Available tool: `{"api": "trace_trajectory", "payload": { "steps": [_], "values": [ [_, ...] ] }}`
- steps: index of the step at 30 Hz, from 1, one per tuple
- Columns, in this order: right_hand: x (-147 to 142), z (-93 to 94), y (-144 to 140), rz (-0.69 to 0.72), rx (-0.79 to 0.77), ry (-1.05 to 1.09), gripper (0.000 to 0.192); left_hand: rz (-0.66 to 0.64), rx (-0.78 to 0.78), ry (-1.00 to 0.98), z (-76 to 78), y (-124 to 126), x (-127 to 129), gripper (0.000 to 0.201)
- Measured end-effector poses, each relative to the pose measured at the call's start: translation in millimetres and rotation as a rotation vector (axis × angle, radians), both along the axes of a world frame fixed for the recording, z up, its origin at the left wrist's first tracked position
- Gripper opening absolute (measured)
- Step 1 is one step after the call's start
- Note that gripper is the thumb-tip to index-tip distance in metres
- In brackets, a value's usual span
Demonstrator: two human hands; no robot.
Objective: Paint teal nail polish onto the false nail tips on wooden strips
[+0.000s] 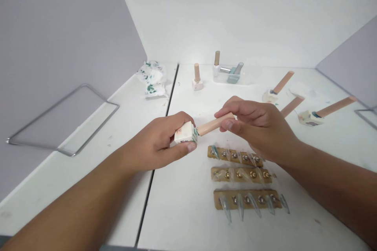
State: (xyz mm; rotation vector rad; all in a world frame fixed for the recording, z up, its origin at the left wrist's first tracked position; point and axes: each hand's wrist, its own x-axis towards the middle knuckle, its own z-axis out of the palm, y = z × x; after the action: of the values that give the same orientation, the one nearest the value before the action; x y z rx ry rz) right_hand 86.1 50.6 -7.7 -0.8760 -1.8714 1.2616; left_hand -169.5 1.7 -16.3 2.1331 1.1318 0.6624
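the left hand (159,143) grips a small square white polish bottle (186,133) held above the white surface (182,211), while the right hand (253,125) pinches its long smooth peach cap (214,124) at the bottle's neck. just below lie three tan strips (246,198) carrying clear pointed nail tips. a clear tray (232,75) at the back holds more bottles, and crumpled wipes (151,77) lie to its left.

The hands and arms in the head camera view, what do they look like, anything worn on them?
Both are bare. The left hand and the right hand wear no gloves, and no rings, watch or bracelet show. Both forearms are uncovered as far as the picture's lower edge, with no sleeve in view. The fingernails that show are short and look unpainted. No markings or tattoos can be seen.
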Motion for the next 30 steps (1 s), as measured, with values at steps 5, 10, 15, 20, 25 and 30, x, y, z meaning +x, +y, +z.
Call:
{"api": "trace_trajectory", "payload": {
  "steps": [5,10,15,20,25,30],
  "values": [
    [2,9.7,5,-0.035,0.105,-0.017,0.016,0.007,-0.008,-0.022,-1.5,-1,0,0.021],
    [9,34.1,17,-0.069,0.193,-0.074,0.024,0.037,-0.006,-0.078,2.2,2,-6,0.022],
    [-2,57.0,25,0.18,0.245,-0.482,0.029,0.099,-0.044,-0.054,4.8,11,-16,0.023],
    [-22,51.5,24,0.341,0.283,-0.638,0.028,0.169,-0.061,-0.029,2.1,18,-23,0.023],
    [-28,43.5,24,0.327,0.393,-0.697,0.029,0.167,-0.035,-0.045,1.0,20,-23,0.021],
    [-27,46.1,23,0.321,0.482,-0.619,0.028,0.178,-0.012,-0.06,2.8,19,-21,0.019]
  ]
}}
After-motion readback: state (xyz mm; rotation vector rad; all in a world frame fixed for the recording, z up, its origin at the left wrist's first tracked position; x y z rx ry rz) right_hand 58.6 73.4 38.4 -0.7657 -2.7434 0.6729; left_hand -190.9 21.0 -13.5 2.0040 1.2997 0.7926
